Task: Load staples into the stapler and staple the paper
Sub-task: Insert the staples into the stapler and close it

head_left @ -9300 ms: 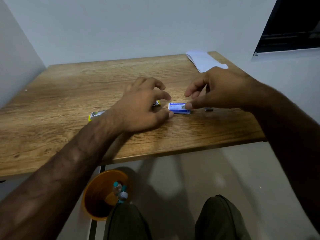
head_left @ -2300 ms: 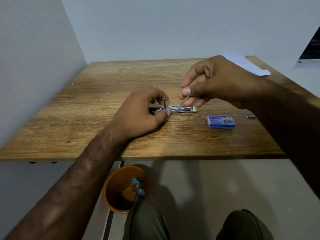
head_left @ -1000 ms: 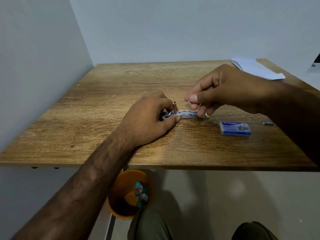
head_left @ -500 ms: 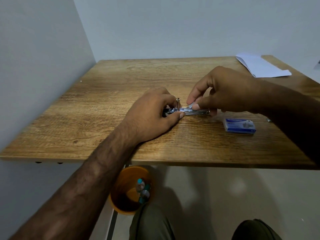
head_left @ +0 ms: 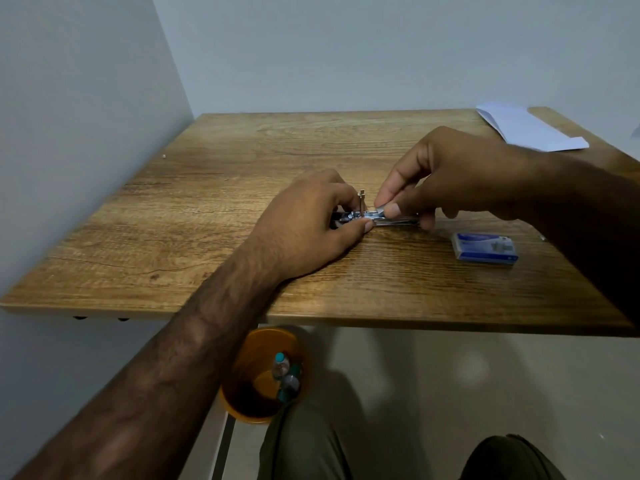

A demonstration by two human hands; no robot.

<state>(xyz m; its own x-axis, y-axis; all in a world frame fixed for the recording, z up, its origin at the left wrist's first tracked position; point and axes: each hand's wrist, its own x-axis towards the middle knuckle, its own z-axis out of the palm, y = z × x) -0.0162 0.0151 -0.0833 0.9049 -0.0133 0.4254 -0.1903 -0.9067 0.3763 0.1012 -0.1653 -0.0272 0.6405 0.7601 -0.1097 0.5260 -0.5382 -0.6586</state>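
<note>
Your left hand [head_left: 308, 226] grips the rear of the stapler [head_left: 403, 221], which lies on the table [head_left: 207, 202]. Your right hand [head_left: 453, 174] pinches a silvery strip [head_left: 380, 211] against its metal channel.

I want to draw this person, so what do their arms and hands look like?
The left arm and right arm are bare and hairy, with no sleeves in view. The left hand and right hand wear no gloves, and no ring or watch shows. The nails that show are short.
</note>
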